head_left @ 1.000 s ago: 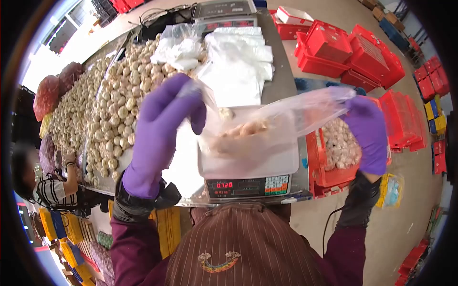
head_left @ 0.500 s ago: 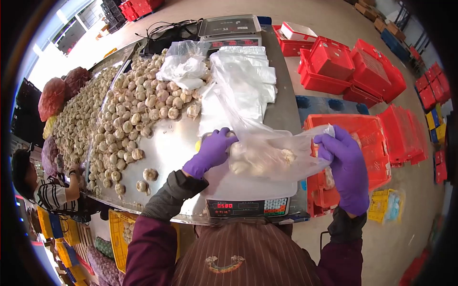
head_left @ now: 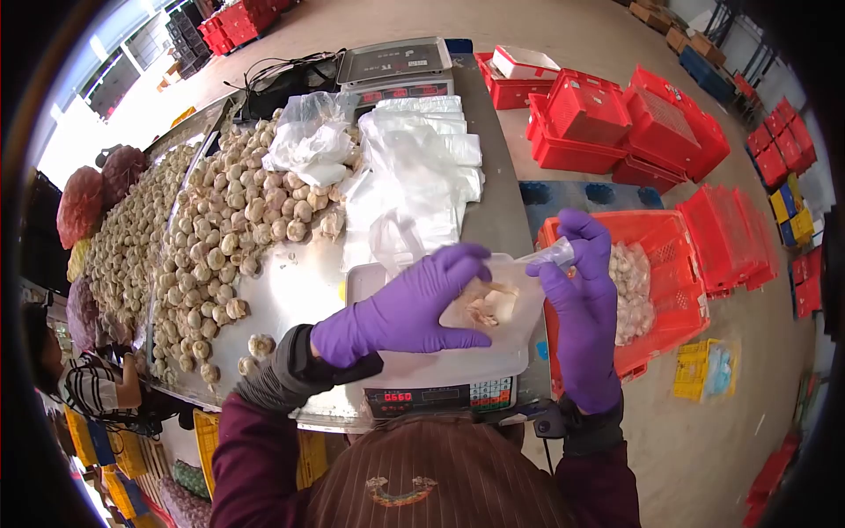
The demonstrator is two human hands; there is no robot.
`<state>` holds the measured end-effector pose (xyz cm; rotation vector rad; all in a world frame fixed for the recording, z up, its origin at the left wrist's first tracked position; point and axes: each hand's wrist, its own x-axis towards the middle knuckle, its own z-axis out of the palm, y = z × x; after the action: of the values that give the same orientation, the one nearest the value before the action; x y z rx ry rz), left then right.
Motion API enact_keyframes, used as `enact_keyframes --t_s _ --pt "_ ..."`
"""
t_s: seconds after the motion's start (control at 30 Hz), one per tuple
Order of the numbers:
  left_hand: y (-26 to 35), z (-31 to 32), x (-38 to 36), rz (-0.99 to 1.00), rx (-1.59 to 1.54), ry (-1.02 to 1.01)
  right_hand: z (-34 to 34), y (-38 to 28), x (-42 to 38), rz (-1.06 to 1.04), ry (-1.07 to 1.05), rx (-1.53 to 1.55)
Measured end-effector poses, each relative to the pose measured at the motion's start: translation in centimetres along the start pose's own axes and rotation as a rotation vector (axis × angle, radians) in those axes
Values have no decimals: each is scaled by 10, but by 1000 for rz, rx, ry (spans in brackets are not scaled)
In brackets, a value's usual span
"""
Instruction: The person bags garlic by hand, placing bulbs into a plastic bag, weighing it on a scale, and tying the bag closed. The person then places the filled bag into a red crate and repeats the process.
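Note:
A clear plastic bag (head_left: 462,310) with pale garlic and bits of skin lies on the white tray (head_left: 414,368) of the digital scale (head_left: 440,399). My left hand (head_left: 400,304), in a purple glove, hovers over the tray beside the bag. Its thumb and fingers are spread apart, with no grip on anything visible. My right hand (head_left: 583,308), gloved alike, pinches the gathered end of the bag between thumb and fingers, to the right of the tray. The left hand hides part of the bag.
A large heap of garlic (head_left: 220,238) covers the left of the metal table. Flat plastic bags (head_left: 422,158) are stacked behind the scale, below a second scale (head_left: 396,66). A red crate (head_left: 678,238) holding bagged garlic (head_left: 629,290) stands right. A person (head_left: 97,378) works far left.
My left hand has let go of the bag's side and moved right over the tray, spreading its fingers. My right hand has shifted left with the bag's end, now gathered tighter. The view has shifted slightly.

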<state>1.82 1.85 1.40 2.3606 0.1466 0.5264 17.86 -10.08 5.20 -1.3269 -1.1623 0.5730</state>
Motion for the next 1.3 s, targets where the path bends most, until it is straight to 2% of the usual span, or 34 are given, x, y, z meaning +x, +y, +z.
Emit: enact_keyframes --t_s 0.03,0.07,0.1,0.17,0.2,0.23,0.27,0.33,0.37,0.4,0.43,0.47,0.5,0.53,0.57,0.6,0.63,0.7,0.73,0.77,0.8,0.83,0.87,0.93,0.97,1.03,1.07,1.1,1.17,1.2,1.23,1.27,1.3 --pt "-12 3 -6 27 285 -183 -2 0 1 11 39 70" --pt "-25 -2 -21 -92 431 -398 0 -14 0 103 148 250" --pt "-37 -15 -39 -213 576 -614 -10 -7 -2 95 146 250" --pt "-56 -52 -68 -26 907 -321 -38 21 -4 87 -90 766" --pt "-44 -77 -68 -87 862 -229 -38 25 -3 80 -114 826" --pt "-20 -101 -65 -148 813 -142 -32 22 1 100 -165 662" --pt "3 -111 -59 -153 815 -151 -19 17 4 129 -212 502" --pt "44 -104 -39 53 1056 42 27 -9 10 -166 -462 -15" --pt "50 -88 -35 198 964 140 50 -4 7 -122 -586 -263" --pt "63 -77 -29 333 761 95 73 9 12 -195 -725 -477" --pt "74 -76 -24 306 476 98 83 20 11 -42 -634 -130" --pt "72 -68 -23 125 229 272 93 32 9 72 -522 228" --pt "55 -62 -29 -76 -37 304 91 8 15 377 -531 476" --pt "39 -56 -35 -265 -313 387 88 3 20 366 -543 466" --pt "16 -50 -47 -476 -606 319 78 2 24 613 -546 413" --pt "4 -36 -53 -486 -519 438 68 3 27 860 -540 354" --pt "20 -34 -53 -311 -102 439 61 7 30 858 -545 348" --pt "34 -21 -60 85 -61 364 47 19 35 717 -778 418" --pt "44 -22 -57 91 -120 390 37 10 31 551 -883 171" --pt "47 -22 -46 -21 -107 522 36 11 32 556 -900 158" --pt "25 -13 -43 -203 -402 544 37 13 30 -201 -771 -380" --pt "13 -11 -38 -387 -697 550 38 16 26 -959 -520 -867" --pt "10 -5 -37 -399 -698 549 40 26 30 -1124 -360 -907" --pt "25 -11 -19 -893 -664 494 38 33 25 -1115 -293 -984" --pt "21 -2 -18 -893 -671 474 34 35 22 -1107 -230 -1065" --pt "-1 26 -21 -574 -646 597 26 42 11 -1132 -197 -1161" --pt "-21 26 -25 -159 198 676 20 55 -1 -990 -245 -1159" --pt "-39 25 -36 -180 540 664 15 69 -17 -848 -290 -1148" --pt "-99 26 -79 -415 689 488 -4 114 -58 -589 -313 -994" --pt "-112 28 -96 -357 751 440 -7 131 -75 -578 -300 -994" --pt "-113 27 -100 -346 749 428 -7 142 -89 -455 -322 -955" --pt "-114 28 -103 -328 723 466 -9 151 -100 -330 -344 -911" --pt "-114 27 -104 -309 694 498 -6 137 -96 -309 -331 -911"
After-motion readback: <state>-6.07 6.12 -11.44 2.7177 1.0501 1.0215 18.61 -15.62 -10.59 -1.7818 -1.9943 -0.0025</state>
